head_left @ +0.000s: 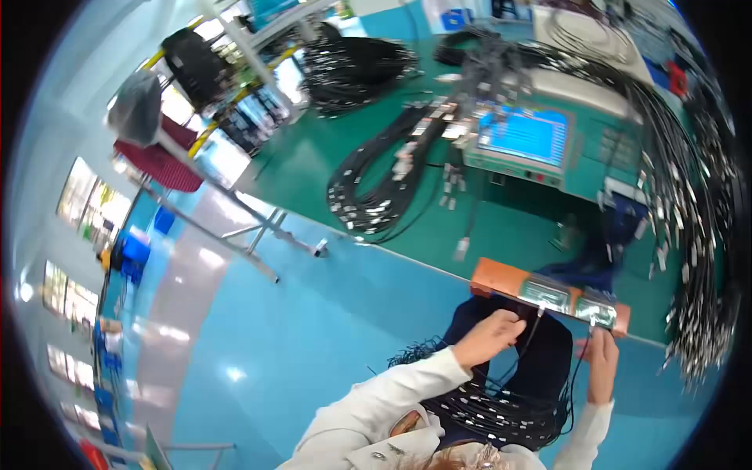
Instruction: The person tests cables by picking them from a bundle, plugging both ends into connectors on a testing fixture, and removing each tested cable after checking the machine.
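At the surface's [509,223] near edge, the right hand's fingers [598,338] pinch a seemingly light, floppy cable [579,364], best held by its stiffer plug [593,322]; the left fingers' [511,319] grasp I cannot tell.

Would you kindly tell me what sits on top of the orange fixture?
Two greenish panels sit side by side on the orange fixture, with the right hand near one. The fixture's surface beneath them is covered, so it cannot be seen.
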A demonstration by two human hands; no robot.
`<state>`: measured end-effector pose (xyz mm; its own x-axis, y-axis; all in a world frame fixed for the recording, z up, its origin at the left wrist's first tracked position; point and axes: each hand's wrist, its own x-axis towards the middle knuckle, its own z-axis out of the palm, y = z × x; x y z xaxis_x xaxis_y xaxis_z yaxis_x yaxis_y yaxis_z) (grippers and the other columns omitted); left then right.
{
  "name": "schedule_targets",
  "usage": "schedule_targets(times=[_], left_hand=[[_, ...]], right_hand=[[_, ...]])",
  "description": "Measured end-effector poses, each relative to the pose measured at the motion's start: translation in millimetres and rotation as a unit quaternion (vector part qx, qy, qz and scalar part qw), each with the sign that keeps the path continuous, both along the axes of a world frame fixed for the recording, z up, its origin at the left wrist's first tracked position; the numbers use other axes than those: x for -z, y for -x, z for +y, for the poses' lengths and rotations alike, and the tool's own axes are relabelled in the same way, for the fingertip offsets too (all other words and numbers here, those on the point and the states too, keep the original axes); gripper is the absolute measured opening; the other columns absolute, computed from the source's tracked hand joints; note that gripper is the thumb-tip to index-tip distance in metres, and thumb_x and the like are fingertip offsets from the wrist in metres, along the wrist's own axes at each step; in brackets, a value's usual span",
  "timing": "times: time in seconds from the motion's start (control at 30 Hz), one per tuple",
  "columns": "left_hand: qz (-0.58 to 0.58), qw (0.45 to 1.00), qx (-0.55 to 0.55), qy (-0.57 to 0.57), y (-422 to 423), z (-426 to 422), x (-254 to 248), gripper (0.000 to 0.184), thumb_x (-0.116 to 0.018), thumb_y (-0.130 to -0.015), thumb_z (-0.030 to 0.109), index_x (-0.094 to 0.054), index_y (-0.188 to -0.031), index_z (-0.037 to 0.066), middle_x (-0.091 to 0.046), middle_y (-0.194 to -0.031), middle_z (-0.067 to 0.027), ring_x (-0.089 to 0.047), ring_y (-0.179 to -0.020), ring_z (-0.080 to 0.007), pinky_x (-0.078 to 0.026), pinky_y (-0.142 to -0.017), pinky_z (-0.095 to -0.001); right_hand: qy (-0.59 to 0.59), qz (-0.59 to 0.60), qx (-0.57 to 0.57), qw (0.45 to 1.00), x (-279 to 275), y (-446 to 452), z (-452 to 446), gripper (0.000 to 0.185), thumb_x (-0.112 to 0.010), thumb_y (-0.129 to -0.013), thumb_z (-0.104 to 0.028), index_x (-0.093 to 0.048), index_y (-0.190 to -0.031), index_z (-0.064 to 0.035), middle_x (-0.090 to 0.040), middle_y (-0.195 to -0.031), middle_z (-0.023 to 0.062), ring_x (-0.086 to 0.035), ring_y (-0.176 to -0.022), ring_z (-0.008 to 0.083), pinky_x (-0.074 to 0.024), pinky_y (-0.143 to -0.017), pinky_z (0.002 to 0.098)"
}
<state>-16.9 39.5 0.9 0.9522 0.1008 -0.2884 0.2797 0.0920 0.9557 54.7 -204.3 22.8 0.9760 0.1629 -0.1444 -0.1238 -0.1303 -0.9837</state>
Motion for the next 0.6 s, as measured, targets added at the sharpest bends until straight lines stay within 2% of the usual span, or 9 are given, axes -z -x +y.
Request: schedule_targets(times=[0.03, 0.07, 0.1, 0.17, 0.27, 0.37, 0.5, 0.57, 0.6], left_hand=[[-0.009, 0.998, -0.010, -0.066, 16.2, 22.1, -14.2, 0.030, -0.056, -0.092, 0.025, -0.053, -0.109, 0.000, -0.063, -0.092, -0.0111, -0.061, -0.077, -0.0144, -0.050, -0.070, -0.0281], [-0.059, 0.995, -0.063, -0.043, 29.3, 49.7, -24.1, 0.027, -0.059, -0.090, 0.021, -0.055, -0.105, -0.001, -0.064, -0.089, -0.0098, -0.062, -0.075, -0.0138, -0.051, -0.067, -0.0281], [-0.066, 0.980, -0.146, -0.120, 39.4, 77.7, -27.0, 0.023, -0.060, -0.089, 0.019, -0.057, -0.101, 0.000, -0.064, -0.085, -0.0078, -0.061, -0.070, -0.0128, -0.052, -0.066, -0.0279], [-0.137, 0.869, -0.332, -0.339, 56.1, 137.9, -28.2, 0.019, -0.059, -0.088, 0.019, -0.058, -0.096, 0.002, -0.065, -0.080, -0.0119, -0.063, -0.070, -0.0191, -0.049, -0.063, -0.0308], [-0.122, 0.749, -0.509, -0.406, 61.0, 229.3, -14.8, 0.024, -0.063, -0.084, 0.024, -0.060, -0.092, 0.002, -0.064, -0.077, -0.0126, -0.062, -0.072, -0.0258, -0.048, -0.065, -0.0347], [-0.064, 0.721, -0.493, -0.482, 43.4, 273.0, -1.2, 0.027, -0.067, -0.080, 0.027, -0.062, -0.085, 0.001, -0.063, -0.074, -0.0128, -0.061, -0.074, -0.0265, -0.048, -0.067, -0.0365], [-0.006, 0.745, -0.453, -0.489, 26.6, 283.9, -7.2, 0.026, -0.069, -0.076, 0.025, -0.064, -0.079, 0.000, -0.064, -0.074, -0.0134, -0.061, -0.069, -0.0282, -0.048, -0.065, -0.0377], [-0.074, 0.770, -0.509, -0.377, 26.4, 281.3, -14.7, 0.024, -0.068, -0.076, 0.022, -0.064, -0.079, -0.001, -0.064, -0.073, -0.0126, -0.060, -0.063, -0.0245, -0.047, -0.061, -0.0365], [-0.133, 0.823, -0.501, -0.233, 32.5, 272.0, -26.6, 0.022, -0.064, -0.080, 0.019, -0.062, -0.082, -0.003, -0.064, -0.072, -0.0093, -0.056, -0.056, -0.0181, -0.045, -0.055, -0.0324]], right_hand=[[0.064, -0.061, 0.007, 0.996, 1.5, 2.4, -9.7, 0.029, -0.044, -0.097, -0.024, -0.058, -0.094, 0.0010, -0.061, -0.074, 0.0080, -0.051, -0.056, 0.0108, -0.0440, -0.055, 0.0249], [0.067, -0.071, 0.025, 0.995, -6.8, 9.0, -14.1, 0.028, -0.044, -0.097, -0.023, -0.058, -0.092, 0.0012, -0.060, -0.072, 0.0069, -0.050, -0.057, 0.0099, -0.0430, -0.054, 0.0240], [0.070, -0.078, 0.047, 0.993, -15.3, 16.4, -18.8, 0.028, -0.044, -0.097, -0.022, -0.057, -0.089, 0.0014, -0.058, -0.070, 0.0057, -0.049, -0.057, 0.0089, -0.0421, -0.053, 0.0232], [0.064, -0.063, 0.052, 0.995, -25.4, 31.4, -29.2, 0.027, -0.044, -0.097, -0.021, -0.057, -0.088, 0.0014, -0.058, -0.069, 0.0054, -0.049, -0.056, 0.0085, -0.0414, -0.052, 0.0225], [0.060, -0.058, 0.055, 0.995, -37.6, 47.9, -17.1, 0.028, -0.043, -0.097, -0.021, -0.055, -0.086, 0.0014, -0.055, -0.067, 0.0046, -0.048, -0.056, 0.0076, -0.0394, -0.050, 0.0210], [0.067, -0.086, 0.044, 0.993, -62.3, 65.9, 13.4, 0.027, -0.043, -0.097, -0.020, -0.053, -0.083, 0.0015, -0.054, -0.065, 0.0046, -0.050, -0.055, 0.0078, -0.0386, -0.048, 0.0207], [0.061, -0.126, -0.049, 0.989, -90.8, 91.3, 52.6, 0.024, -0.045, -0.096, -0.015, -0.054, -0.082, 0.0028, -0.055, -0.067, 0.0071, -0.055, -0.056, 0.0103, -0.0410, -0.049, 0.0209], [0.045, -0.095, -0.101, 0.989, -90.8, 98.9, 67.0, 0.023, -0.045, -0.096, -0.014, -0.055, -0.084, 0.0038, -0.060, -0.072, 0.0113, -0.056, -0.056, 0.0116, -0.0428, -0.050, 0.0211], [0.036, -0.088, -0.132, 0.987, -90.8, 101.6, 77.8, 0.023, -0.043, -0.096, -0.014, -0.054, -0.091, 0.0048, -0.062, -0.076, 0.0120, -0.058, -0.062, 0.0126, -0.0456, -0.056, 0.0224]])
